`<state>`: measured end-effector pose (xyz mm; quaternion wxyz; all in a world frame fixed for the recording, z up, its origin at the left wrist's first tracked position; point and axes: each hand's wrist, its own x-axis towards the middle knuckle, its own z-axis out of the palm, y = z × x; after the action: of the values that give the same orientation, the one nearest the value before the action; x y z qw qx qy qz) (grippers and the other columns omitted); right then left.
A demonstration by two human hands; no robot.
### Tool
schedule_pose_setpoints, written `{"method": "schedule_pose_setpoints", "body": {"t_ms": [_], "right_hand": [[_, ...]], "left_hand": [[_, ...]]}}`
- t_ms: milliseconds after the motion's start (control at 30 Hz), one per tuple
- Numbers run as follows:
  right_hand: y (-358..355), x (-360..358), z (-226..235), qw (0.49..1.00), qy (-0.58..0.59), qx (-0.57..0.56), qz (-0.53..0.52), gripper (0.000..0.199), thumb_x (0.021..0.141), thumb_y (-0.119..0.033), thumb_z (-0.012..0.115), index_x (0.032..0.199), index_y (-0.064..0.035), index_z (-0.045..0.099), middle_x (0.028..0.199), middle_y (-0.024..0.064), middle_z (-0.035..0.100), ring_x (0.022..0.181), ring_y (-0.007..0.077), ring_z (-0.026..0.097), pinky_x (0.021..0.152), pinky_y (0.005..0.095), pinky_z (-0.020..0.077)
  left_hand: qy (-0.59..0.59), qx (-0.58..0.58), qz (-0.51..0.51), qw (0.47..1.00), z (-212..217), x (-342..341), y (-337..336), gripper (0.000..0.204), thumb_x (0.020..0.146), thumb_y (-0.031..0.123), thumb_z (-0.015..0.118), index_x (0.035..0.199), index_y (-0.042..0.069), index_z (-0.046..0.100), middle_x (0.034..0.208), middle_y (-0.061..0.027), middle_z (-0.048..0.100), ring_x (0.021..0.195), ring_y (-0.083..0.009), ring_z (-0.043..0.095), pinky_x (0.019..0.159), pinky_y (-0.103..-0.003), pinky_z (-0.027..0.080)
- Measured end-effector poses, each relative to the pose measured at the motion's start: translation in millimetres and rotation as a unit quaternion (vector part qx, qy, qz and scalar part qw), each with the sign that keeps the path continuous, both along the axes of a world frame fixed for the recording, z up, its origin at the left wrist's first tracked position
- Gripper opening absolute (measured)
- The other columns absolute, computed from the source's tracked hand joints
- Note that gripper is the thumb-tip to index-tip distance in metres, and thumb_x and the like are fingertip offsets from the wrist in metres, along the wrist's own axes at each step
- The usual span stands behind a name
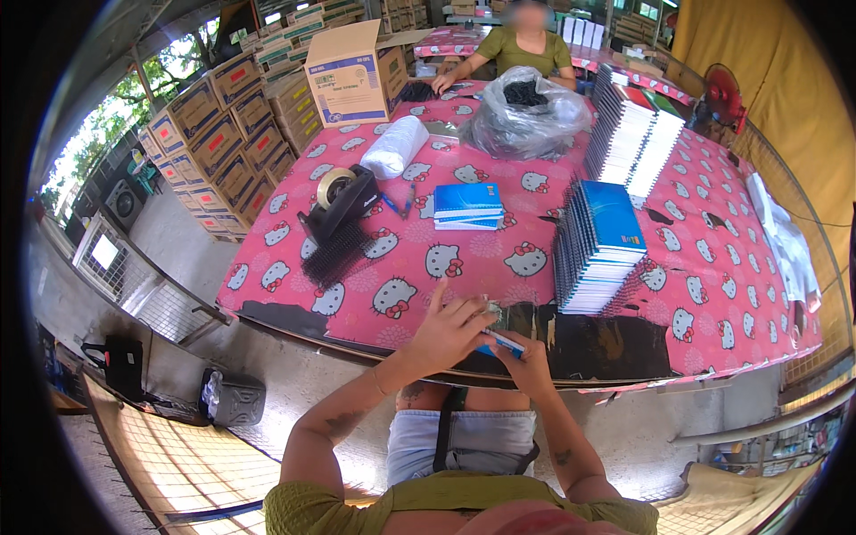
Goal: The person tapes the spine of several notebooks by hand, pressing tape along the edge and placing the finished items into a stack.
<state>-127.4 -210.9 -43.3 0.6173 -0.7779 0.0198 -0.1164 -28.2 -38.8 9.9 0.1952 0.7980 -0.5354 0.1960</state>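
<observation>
At the table's near edge, my right hand (pixel 528 363) is closed around a small blue-covered notebook (pixel 505 343), seen nearly edge-on. My left hand (pixel 448 332) hovers over the notebook's left end, its fingers spread and the index finger pointing away from me; whether its fingertips touch the notebook cannot be made out. Beyond my hands lies a short pile of blue notebooks (pixel 468 203). To the right stands a tall stack of blue spiral-bound notebooks (pixel 611 223). Black binding coils (pixel 335 257) lie in a heap to the left.
A black tape dispenser (pixel 355 203), a white roll (pixel 396 148) and a clear bag (pixel 499 134) of black coils sit on the pink-covered table. More spiral notebooks (pixel 624 134) rise behind. Across the table, a person's hand (pixel 443 83) rests near an open carton (pixel 348 89). Stacked cartons (pixel 201 147) line the left.
</observation>
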Motion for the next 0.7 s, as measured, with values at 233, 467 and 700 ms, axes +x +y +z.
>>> {"method": "schedule_pose_setpoints", "body": {"t_ms": [233, 467, 700], "right_hand": [[7, 1, 2, 0.999, -0.043, 0.009, -0.014, 0.024, 0.091, -0.003, 0.065, 0.115, 0.0017, 0.068, 0.093, 0.0075, 0.072, 0.085, 0.0072, 0.062, 0.076, 0.0259, 0.0512], [1, 9, -5, 0.999, -0.005, -0.001, -0.032, 0.028, 0.088, -0.004, 0.067, 0.116, 0.0009, 0.067, 0.093, 0.0128, 0.074, 0.084, 0.0084, 0.064, 0.077, 0.0286, 0.0526], [0, 15, -1, 1.0, -0.025, 0.008, -0.001, 0.03, 0.087, -0.003, 0.066, 0.116, 0.0009, 0.066, 0.092, 0.0147, 0.073, 0.082, 0.012, 0.065, 0.076, 0.0305, 0.0521]], "left_hand": [[-0.007, 0.093, 0.049, 0.994, -57, -48, 15, 0.079, 0.092, 0.054, 0.05, 0.143, -0.005, 0.038, 0.152, -0.0263, 0.032, 0.141, -0.0436, 0.031, 0.108, -0.07, 0.018], [-0.031, 0.03, 0.051, 0.998, -50, -53, 1, 0.084, 0.094, 0.059, 0.044, 0.147, -0.005, 0.035, 0.152, -0.0248, 0.033, 0.14, -0.0432, 0.032, 0.109, -0.069, 0.018], [-0.026, 0.045, 0.057, 0.997, -32, -34, -11, 0.081, 0.094, 0.059, 0.042, 0.147, -0.003, 0.037, 0.153, -0.0233, 0.035, 0.141, -0.0407, 0.034, 0.109, -0.068, 0.017]]}}
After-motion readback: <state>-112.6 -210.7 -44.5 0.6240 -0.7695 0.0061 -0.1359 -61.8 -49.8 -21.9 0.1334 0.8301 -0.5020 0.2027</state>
